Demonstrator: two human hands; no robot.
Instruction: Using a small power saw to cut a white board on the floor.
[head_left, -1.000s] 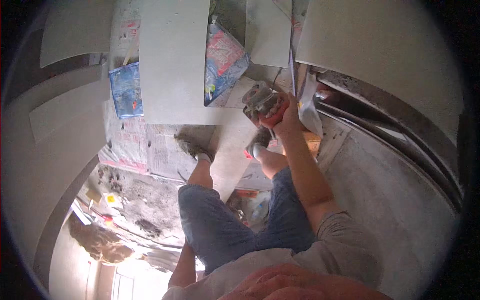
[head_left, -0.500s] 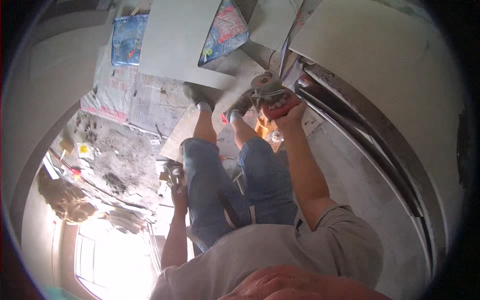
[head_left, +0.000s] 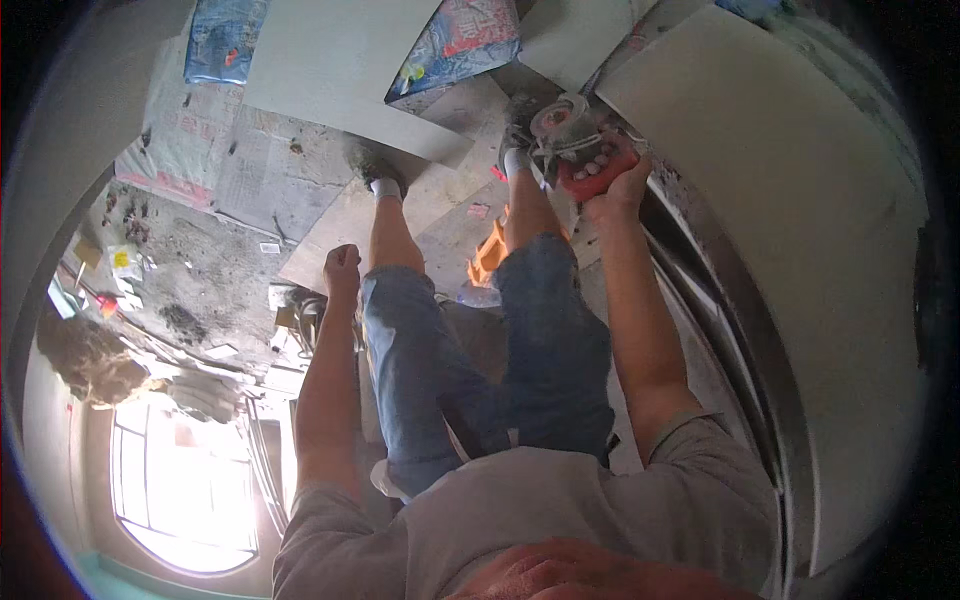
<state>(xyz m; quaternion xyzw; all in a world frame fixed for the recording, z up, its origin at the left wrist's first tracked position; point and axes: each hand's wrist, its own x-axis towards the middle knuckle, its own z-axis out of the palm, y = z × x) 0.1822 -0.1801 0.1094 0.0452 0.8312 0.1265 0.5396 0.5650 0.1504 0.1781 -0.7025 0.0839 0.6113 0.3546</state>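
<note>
My right hand (head_left: 608, 175) is wrapped round the red handle of a dusty power tool (head_left: 572, 133). It has a rounded grey body, and a pale cord seems to be wound about it. I hold it out to the front right, above my right shoe (head_left: 518, 118), close to a large pale board. Beside my left knee, my left hand (head_left: 343, 262) hangs with its fingers curled in, and nothing shows in them. On the floor between and behind my legs lies an orange object (head_left: 488, 255), partly hidden by the right leg.
Large pale boards (head_left: 330, 75) lie ahead, by blue and red printed bags (head_left: 460, 45). Another big board (head_left: 760, 200) leans along the right, dark long pieces beneath its edge. Debris and a brown sack (head_left: 85, 355) lie left, near a bright window (head_left: 185, 490).
My left hand has come forward, away from the items by my left thigh. The right hand has carried the power tool slightly right and forward. My right foot has stepped forward.
</note>
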